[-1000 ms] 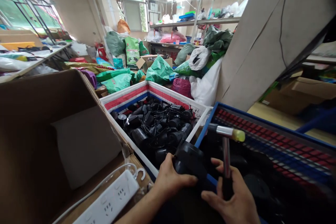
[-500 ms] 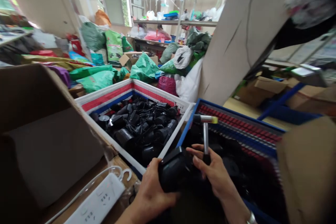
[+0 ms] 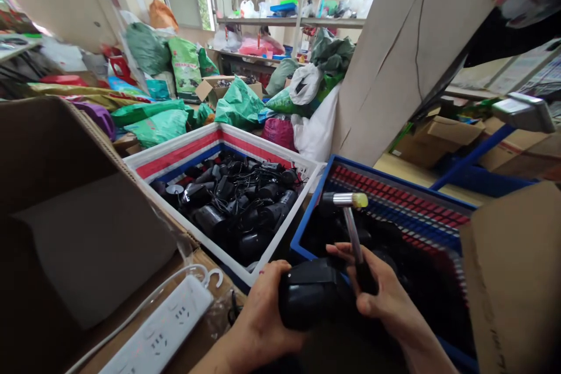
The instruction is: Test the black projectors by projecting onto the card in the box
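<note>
**Item 1.** My left hand (image 3: 260,327) was closed, its left fingers (image 3: 275,283) curled firmly round the near end of a matt black moulded plastic housing (image 3: 311,298). The housing lay directly in front of me, its long axis running roughly 9 to 3 o'clock, and it sat between both hands. My left hand held more of it.

**Item 2.** My right hand (image 3: 390,292) was closed round the black grip of a steel-shafted hammer (image 3: 353,229). The shaft leaned toward 11 o'clock, and the silver head, tipped with yellow, lay crosswise with its tip at 3 o'clock. My right fingers (image 3: 346,252) reached over the housing's upper edge, touching it.

**Item 3.** At 11 o'clock stood a white plastic crate with red and blue stripes (image 3: 184,155), heaped with black corded units (image 3: 232,204).

**Item 4.** At 1 o'clock, just beyond the hammer, stood a blue-rimmed crate (image 3: 394,187) with dark contents I could not make out.

**Item 5.** At 8 o'clock, a white power strip (image 3: 160,327) lay beside an open brown cardboard box (image 3: 65,187).
</note>
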The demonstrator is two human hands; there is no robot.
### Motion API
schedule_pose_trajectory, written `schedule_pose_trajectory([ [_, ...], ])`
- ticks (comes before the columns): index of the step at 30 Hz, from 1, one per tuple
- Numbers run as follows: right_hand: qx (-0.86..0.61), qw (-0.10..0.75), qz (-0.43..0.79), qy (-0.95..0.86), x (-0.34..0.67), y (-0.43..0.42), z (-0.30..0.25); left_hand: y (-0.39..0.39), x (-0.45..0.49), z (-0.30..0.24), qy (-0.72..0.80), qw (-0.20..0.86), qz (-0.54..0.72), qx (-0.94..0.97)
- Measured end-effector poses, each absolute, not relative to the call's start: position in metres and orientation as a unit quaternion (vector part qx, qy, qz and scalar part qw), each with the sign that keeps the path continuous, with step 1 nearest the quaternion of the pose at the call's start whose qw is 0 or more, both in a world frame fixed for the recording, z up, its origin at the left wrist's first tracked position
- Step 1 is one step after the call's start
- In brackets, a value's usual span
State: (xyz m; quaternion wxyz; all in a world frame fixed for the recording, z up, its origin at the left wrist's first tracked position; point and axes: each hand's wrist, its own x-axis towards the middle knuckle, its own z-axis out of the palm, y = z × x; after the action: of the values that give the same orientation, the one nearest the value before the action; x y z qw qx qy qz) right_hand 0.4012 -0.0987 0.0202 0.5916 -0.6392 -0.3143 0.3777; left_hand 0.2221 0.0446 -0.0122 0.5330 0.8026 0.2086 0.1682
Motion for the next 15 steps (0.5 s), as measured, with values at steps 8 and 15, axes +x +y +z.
schedule_pose_trajectory([
  [8, -0.618, 0.586, 0.439, -0.286, 0.384, -0.113, 0.023, 0.059, 0.224, 0.008, 0.117, 0.537, 0.164, 0.819],
  [15, -0.652, 0.651, 0.314, -0.229, 0.399, -0.121, 0.046, 0.063, 0.257, 0.045, 0.046, 0.487, 0.19, 0.851],
])
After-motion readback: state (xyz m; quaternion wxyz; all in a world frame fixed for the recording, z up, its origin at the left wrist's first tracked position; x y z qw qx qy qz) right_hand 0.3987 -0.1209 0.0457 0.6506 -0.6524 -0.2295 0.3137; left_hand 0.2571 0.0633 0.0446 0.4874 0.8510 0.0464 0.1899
